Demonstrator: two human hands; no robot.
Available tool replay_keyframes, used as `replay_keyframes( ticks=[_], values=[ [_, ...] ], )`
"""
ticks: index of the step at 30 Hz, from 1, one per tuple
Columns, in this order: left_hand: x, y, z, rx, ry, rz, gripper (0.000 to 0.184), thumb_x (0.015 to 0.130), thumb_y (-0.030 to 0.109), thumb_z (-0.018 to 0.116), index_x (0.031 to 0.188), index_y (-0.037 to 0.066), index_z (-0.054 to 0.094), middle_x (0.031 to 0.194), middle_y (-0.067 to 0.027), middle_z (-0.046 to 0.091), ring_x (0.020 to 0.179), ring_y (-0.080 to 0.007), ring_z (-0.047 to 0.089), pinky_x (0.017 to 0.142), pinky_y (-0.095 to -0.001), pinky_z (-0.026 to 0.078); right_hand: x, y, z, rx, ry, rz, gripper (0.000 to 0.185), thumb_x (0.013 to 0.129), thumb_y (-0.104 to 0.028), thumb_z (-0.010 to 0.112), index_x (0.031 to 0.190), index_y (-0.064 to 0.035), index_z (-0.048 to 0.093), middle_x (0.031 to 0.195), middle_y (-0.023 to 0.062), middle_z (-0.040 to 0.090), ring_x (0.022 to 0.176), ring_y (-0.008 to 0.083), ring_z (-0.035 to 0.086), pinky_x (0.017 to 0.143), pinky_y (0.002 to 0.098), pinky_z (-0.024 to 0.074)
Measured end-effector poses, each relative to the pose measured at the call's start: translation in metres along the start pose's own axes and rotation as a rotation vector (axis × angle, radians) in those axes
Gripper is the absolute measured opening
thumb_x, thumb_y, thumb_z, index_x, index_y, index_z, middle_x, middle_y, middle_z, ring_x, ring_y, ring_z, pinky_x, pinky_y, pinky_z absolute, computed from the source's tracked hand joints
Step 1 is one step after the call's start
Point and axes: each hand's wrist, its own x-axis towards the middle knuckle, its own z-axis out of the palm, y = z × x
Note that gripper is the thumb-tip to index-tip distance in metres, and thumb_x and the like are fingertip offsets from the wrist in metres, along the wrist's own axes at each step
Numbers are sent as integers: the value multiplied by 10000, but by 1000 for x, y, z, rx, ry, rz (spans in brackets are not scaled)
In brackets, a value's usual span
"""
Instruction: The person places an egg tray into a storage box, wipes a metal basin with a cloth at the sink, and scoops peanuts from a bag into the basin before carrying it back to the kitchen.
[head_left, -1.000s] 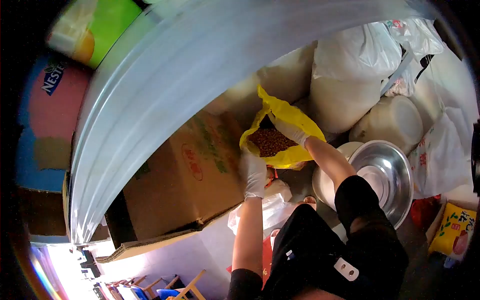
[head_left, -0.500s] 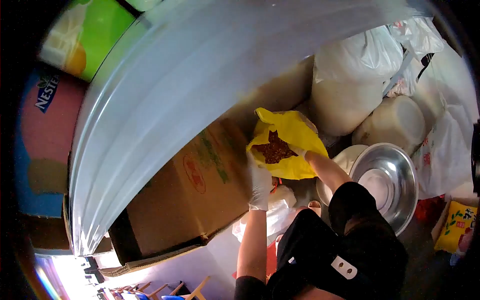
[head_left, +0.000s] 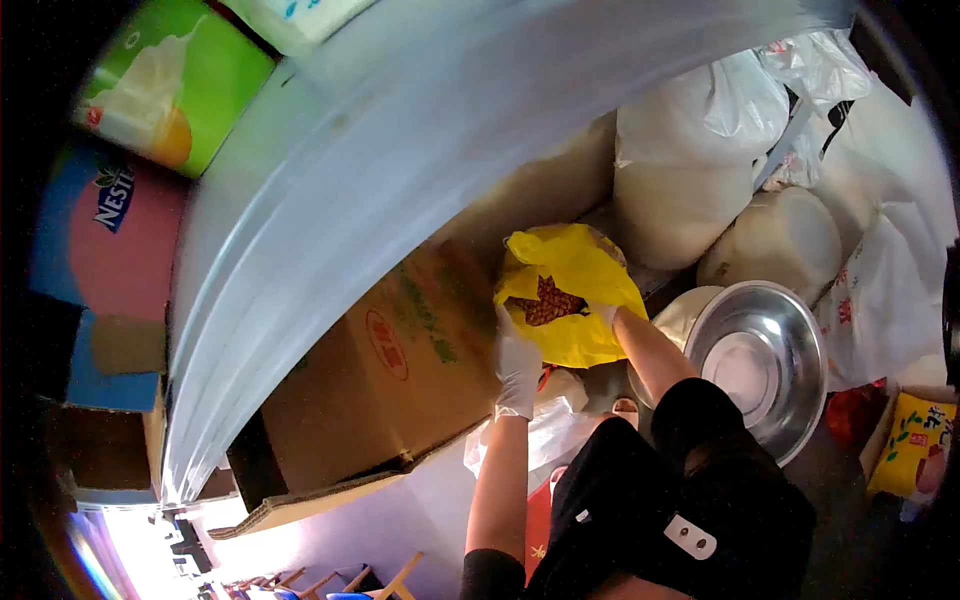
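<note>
A yellow plastic bag point(head_left: 585, 345) stands with its mouth open, and reddish-brown bits point(head_left: 548, 302) show inside; their kind is too small to tell. My left hand point(head_left: 517, 368), in a pale glove, grips the bag's near left rim, its fingertips partly hidden by the plastic. At the right rim is my right hand point(head_left: 603, 316), also gloved, with its fingers closed on the yellow plastic and mostly hidden in the folds. To the right of my right forearm sits a wide steel basin point(head_left: 805, 375).
A large cardboard box point(head_left: 330, 420) lies on the left, under a translucent curved sheet point(head_left: 400, 150) that crosses above. Behind the bag stand a white tub covered with plastic point(head_left: 685, 200) and another tub point(head_left: 785, 240) on its side. A yellow packet point(head_left: 910, 440) sits far right.
The bag's mouth has become narrower, with less of the contents showing. Both hands stay at its rim. The view has shifted slightly.
</note>
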Motion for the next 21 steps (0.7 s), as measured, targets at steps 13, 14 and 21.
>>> replay_keyframes(
  ticks=[13,14,21],
  values=[
    [41,106,-39,597,-105,307,114,770,94,549,788,72,660,860,-74,599,703,-226,642,591,-323,518,-34,25,-11,-6,-61,-16,147,810,-99,481,849,-41,610,838,150,599,790,279,587,677,341,469],
    [43,111,-32,635,-60,355,116,770,97,549,787,73,661,858,-75,599,703,-227,642,590,-319,516,-38,29,-10,-11,-68,-21,146,810,-99,482,846,-41,611,835,150,600,788,279,588,675,341,469],
    [46,93,-37,670,-446,228,147,792,122,539,811,110,685,815,-72,669,771,-235,651,631,-355,513,-66,45,2,-49,-127,-50,142,809,-97,486,824,-43,616,811,146,602,770,272,591,661,336,472]
  ],
)
